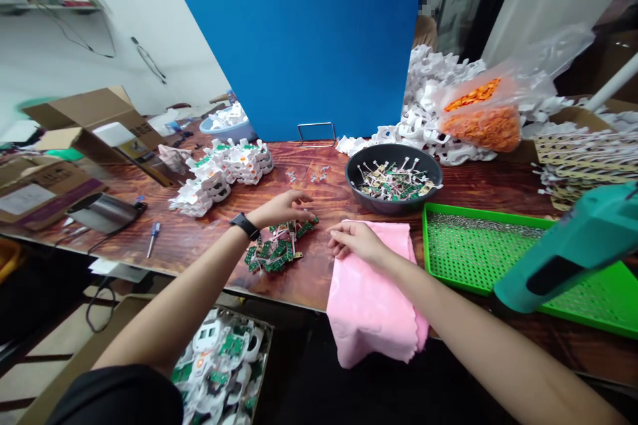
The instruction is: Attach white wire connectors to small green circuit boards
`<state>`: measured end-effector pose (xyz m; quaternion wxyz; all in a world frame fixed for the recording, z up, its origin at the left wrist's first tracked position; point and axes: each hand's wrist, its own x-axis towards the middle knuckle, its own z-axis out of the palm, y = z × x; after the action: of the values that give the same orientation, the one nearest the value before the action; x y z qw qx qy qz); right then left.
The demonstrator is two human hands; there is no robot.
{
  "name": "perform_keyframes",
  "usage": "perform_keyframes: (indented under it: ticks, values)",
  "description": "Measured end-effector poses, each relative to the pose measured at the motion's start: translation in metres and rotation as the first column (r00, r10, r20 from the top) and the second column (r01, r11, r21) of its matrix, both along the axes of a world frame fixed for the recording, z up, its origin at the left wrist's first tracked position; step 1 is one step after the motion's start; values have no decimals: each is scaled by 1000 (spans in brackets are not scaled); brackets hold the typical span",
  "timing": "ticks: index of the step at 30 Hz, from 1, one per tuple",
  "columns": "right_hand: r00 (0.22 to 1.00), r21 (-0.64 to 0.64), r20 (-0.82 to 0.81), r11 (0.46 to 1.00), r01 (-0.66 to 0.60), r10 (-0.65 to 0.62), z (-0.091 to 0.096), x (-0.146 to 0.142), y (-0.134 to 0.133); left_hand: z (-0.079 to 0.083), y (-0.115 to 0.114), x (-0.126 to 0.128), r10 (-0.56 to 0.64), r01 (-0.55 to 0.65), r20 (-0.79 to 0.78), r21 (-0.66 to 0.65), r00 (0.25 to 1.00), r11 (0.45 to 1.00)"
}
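My left hand (pixel 282 208), with a dark watch on its wrist, reaches over a heap of green circuit boards (pixel 274 251) with pale wires. Its fingers are stretched out and apart, the lower ones close above the boards; no held object shows. My right hand (pixel 356 240) is over the upper left part of a folded pink cloth (pixel 373 305) at the table's front edge. Its fingers are loosely bent with a gap between them, and I see nothing in them. Behind it stands a dark round pan (pixel 353 189) holding many small wired boards.
Stacked white plastic housings (pixel 244 163) stand at left, beyond a screwdriver (pixel 153 239). At right, a green tray (pixel 463 285) holds small metal parts, and a teal power tool (pixel 563 249) juts over it. A blue panel (pixel 309 40) rises behind. Below sits a box of housings (pixel 219 365).
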<state>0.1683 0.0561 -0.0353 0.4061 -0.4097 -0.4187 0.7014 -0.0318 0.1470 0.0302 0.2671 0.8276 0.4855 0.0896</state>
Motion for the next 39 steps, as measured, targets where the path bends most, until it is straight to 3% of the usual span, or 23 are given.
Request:
perform_keyframes:
  ticks: [3, 6, 12, 16, 19, 21, 22, 26, 31, 39]
  values:
    - [1000, -12, -2, 1000, 1, -1, 0, 0, 0, -6, 0, 6, -115, 126, -121, 86, 986, 988]
    - [1000, -28, -1, 1000, 2, -2, 1, 0, 0, -13, -2, 12, -130, 155, -169, 144, 977, 977]
    - [1000, -24, 11, 1000, -2, 2, 4, 1, 0, -19, -8, 16, 7, 13, -77, 263, 997, 965]
    - [998, 35, 9, 997, 66, -66, 1, 1, 1, -12, -21, 22, 143, -212, 200, 383, 969, 899]
    - [967, 274, -3, 929, 247, -256, -1, 2, 0, -5, -44, 34, 236, -357, 485, 172, 842, 918]
    - [958, 403, -14, 875, 268, -287, 0, 2, -3, -3, -63, 44, 308, -342, 573, -50, 759, 938]
    - [965, 424, -15, 873, 242, -260, 0, 2, -4, -4, -72, 48, 340, -345, 594, -110, 729, 932]
    - [988, 356, -42, 922, 151, -146, 2, 4, -7, -17, -98, 59, 425, -369, 670, -235, 608, 899]
    - [996, 257, -62, 964, 72, -58, 4, 9, -3, -40, -119, 59, 500, -311, 738, -395, 454, 865]
    - [994, 226, 66, 969, -102, 89, -5, 10, -1, -62, -135, 53, 511, -379, 748, -366, 425, 850]
